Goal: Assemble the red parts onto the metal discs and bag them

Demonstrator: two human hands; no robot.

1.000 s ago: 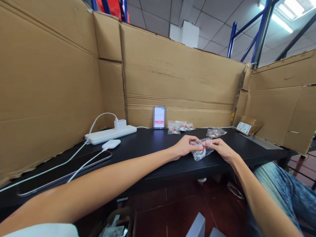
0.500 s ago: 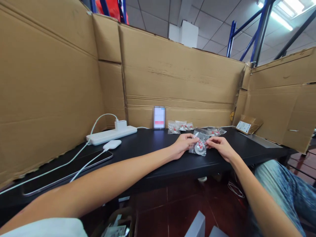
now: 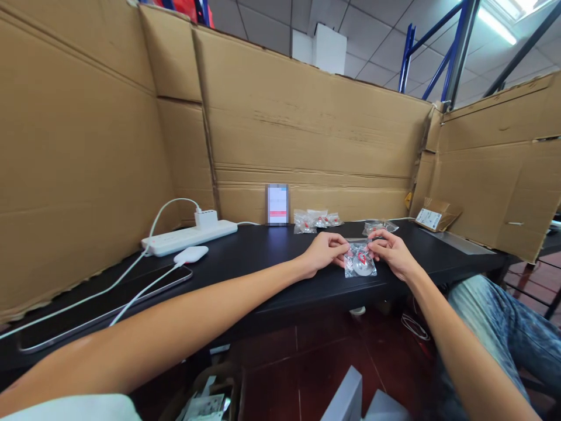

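Observation:
Between my two hands a small clear plastic bag is held over the front part of the black table. Inside it lies a round, whitish disc-like item, and a red mark shows on the bag. My left hand pinches the bag's upper left side with thumb and fingers. On the upper right, my right hand has its fingertips closed on the bag's edge. Just behind my right hand lies another clear bag, partly covered by the fingers. Several similar bags with red marks sit in a group farther back.
A lit phone leans against the cardboard wall. To the left are a white power strip, a white charging puck and a dark tablet-like device. A brown labelled packet lies at the back right of the table.
The bag's upper part, which stood up between my hands, now sits lower and looks folded or flattened. My right fingers have shifted up along its edge. The camera view has moved slightly.

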